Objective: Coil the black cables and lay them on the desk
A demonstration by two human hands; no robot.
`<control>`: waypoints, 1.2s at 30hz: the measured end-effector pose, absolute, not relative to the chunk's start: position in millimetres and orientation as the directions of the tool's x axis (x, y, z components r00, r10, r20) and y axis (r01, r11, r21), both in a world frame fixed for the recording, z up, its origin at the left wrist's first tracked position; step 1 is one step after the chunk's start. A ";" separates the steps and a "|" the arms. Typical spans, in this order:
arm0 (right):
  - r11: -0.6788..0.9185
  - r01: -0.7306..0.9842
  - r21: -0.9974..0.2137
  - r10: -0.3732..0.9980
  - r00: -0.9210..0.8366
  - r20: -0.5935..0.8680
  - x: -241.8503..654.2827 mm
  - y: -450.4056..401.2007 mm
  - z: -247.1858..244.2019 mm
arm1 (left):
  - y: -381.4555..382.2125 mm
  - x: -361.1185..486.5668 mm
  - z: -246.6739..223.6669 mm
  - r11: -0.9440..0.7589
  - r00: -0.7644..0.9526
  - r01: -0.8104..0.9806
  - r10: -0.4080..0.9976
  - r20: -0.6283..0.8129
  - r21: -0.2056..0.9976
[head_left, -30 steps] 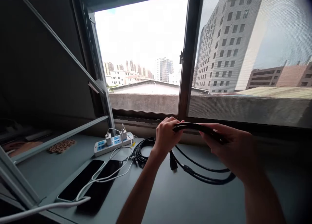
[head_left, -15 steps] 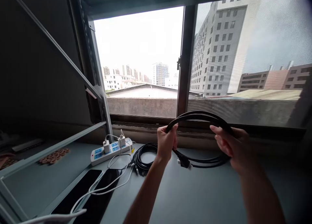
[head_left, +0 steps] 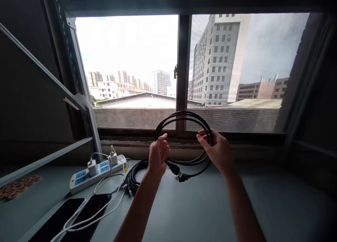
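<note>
A black cable, wound in a few loops, is held up above the table between my two hands. My left hand is closed around the left side of the loops. On the right side, my right hand grips the loops between thumb and fingers. Two connector ends with pale tips, one black plug and another plug, hang at the bottom of the coil. Behind my left forearm lies a second coiled black cable on the table, partly hidden.
A white power strip with two chargers stands at the left. White cords run over two dark phones near the front left. A metal shelf frame rises at the left, and a window is behind the table.
The loops now stand rounder and narrower, with my hands closer together. A second plug end has come into sight below the coil. The camera view has turned somewhat to the right.
</note>
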State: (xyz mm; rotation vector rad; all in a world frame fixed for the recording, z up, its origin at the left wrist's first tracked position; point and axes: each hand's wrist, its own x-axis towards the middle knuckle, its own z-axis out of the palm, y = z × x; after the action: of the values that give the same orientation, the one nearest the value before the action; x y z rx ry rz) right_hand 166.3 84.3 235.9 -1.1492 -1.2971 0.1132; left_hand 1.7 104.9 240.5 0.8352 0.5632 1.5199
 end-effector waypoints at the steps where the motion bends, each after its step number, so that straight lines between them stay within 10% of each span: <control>1: 0.521 0.430 -0.737 0.655 0.352 0.668 164.5 85.4 235.8 | 102.0 3.0 241.1 -0.106 0.023 -0.644 0.987 0.157 0.758; 7: 0.513 -0.273 -0.814 0.849 0.305 0.432 161.9 64.4 248.7 | 97.8 21.2 230.3 -0.090 0.162 -0.607 0.958 0.235 0.790; 13: 0.444 -0.432 -0.785 0.882 0.366 0.298 164.6 31.9 266.2 | 107.6 33.5 212.9 -0.059 0.414 -0.449 0.870 0.266 0.892; 22: 0.613 -0.293 -0.734 0.775 0.402 0.487 147.6 15.9 263.1 | 108.7 35.4 208.5 0.017 0.604 -0.273 0.782 0.157 0.962; 29: 0.611 -0.085 -0.787 0.759 0.346 0.552 167.2 23.0 257.5 | 109.6 21.5 224.1 -0.431 0.132 -0.301 0.865 0.485 0.851; 36: 0.450 0.466 -0.762 0.709 0.333 0.622 174.3 39.2 252.5 | 102.7 1.5 237.7 -0.427 0.009 -0.315 0.892 0.453 0.847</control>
State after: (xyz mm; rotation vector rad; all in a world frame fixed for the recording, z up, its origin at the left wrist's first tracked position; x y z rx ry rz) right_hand 174.3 39.2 252.5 -1.1792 -1.3025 0.2197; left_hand 1.5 102.7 237.7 1.3225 0.6579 1.6002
